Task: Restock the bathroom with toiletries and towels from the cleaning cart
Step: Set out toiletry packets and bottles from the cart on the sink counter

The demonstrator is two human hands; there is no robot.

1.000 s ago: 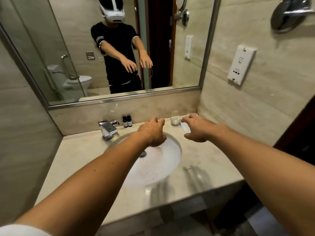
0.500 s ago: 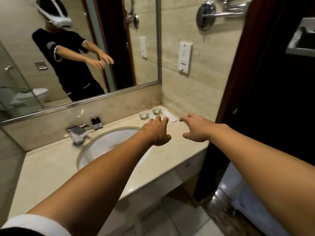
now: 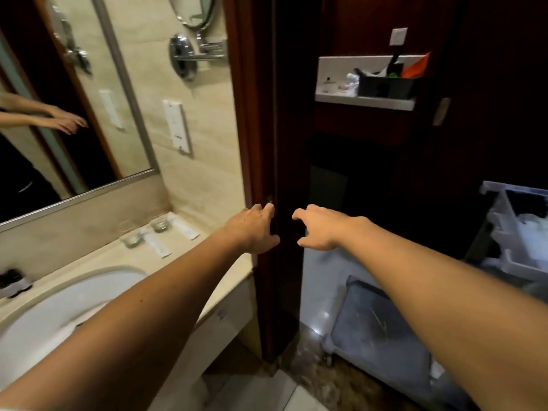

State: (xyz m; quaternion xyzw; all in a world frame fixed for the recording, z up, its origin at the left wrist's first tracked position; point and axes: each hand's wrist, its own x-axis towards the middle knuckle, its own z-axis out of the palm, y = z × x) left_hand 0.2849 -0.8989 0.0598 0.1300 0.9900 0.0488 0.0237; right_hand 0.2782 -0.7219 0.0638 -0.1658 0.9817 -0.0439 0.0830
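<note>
Both hands are empty and loosely spread: the left hand [image 3: 256, 229] hangs in front of the dark wooden door frame [image 3: 261, 129], the right hand [image 3: 321, 229] just beside it toward the doorway, fingers slightly bent and holding nothing. The step in hand looks like the trip out to fetch stock. The grey plastic cleaning cart [image 3: 516, 232] stands through the doorway at the far right, its lower tray [image 3: 379, 336] near the floor; a pale bundle sits in its upper bin, too blurred to name. On the beige stone table [image 3: 184, 256] at the left, two small clear glasses [image 3: 145, 232] and two white paper sachets [image 3: 172, 238] lie near the wall, with small dark bottles [image 3: 12, 281] beyond the white oval basin [image 3: 59, 304].

To do this well, the person should pass the frame without brushing it, face the cart squarely, and check what the table lacks before picking. Taking towels flat with both hands and small toiletries together in one grip would probably save trips. The narrow doorway is the main snag, in all likelihood.
</note>
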